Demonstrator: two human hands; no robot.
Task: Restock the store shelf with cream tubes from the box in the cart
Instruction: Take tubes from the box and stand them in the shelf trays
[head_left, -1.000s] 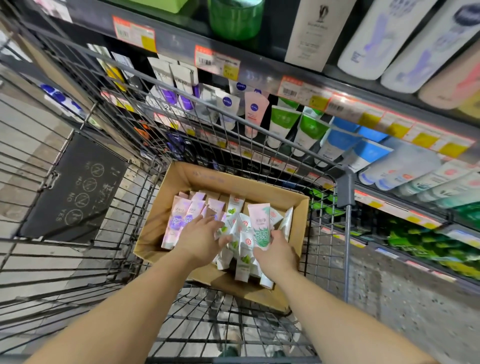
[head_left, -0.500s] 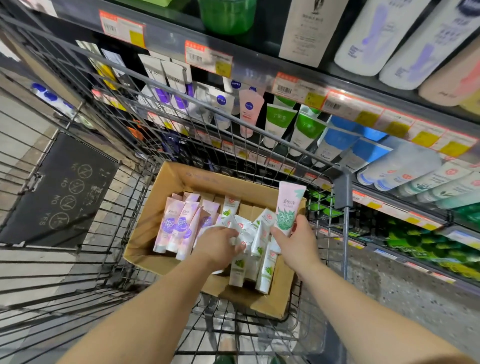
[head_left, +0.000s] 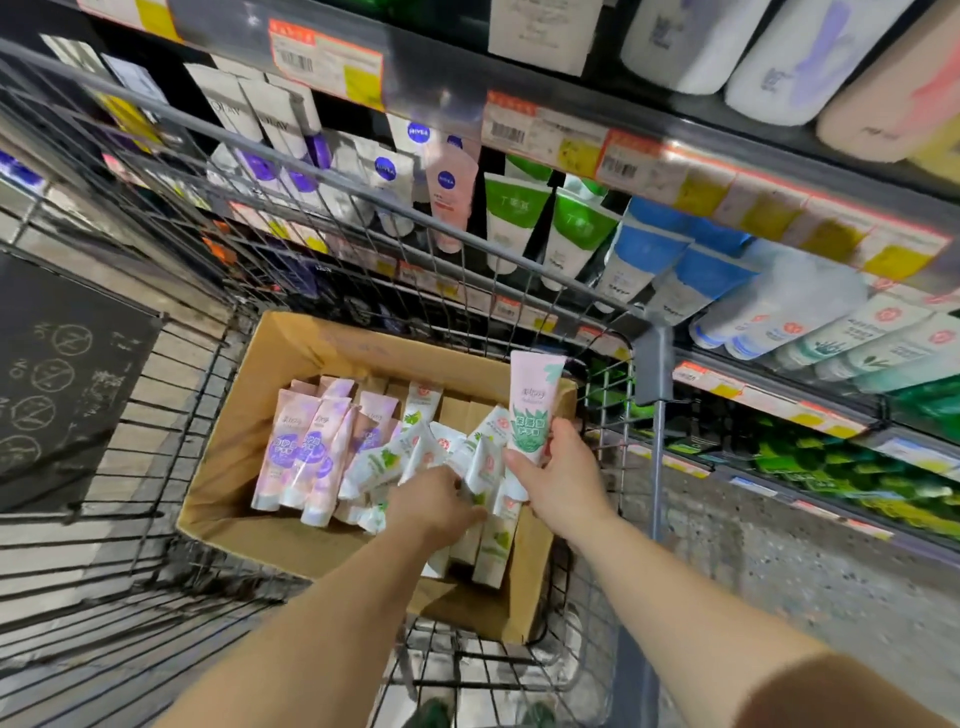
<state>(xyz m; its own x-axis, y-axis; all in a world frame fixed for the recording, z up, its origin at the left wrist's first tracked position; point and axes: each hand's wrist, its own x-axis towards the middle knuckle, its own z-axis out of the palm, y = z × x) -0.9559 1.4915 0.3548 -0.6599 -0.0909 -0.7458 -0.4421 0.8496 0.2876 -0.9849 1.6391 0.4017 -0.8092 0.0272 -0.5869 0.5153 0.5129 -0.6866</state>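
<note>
Inside the wire cart (head_left: 363, 249), head view: an open cardboard box (head_left: 234, 457) is seen resting on the cart's floor.
Box contents: pink-and-purple cream tubes (head_left: 306, 452) are laid side by side at the left; white-and-green tubes (head_left: 400, 457) are heaped at the middle and right.
Right hand (head_left: 563, 480): a pink tube with green leaf print (head_left: 532, 402) is gripped near its lower end by curled fingers and thumb, held upright above the box's right edge.
Left hand (head_left: 434, 506): lowered into the heap, fingers curled among the white-and-green tubes; whether one is actually gripped cannot be told.
Store shelf (head_left: 675, 140): stocked with Nivea, Olay, green-topped and blue-topped tubes behind price labels (head_left: 327, 65).
</note>
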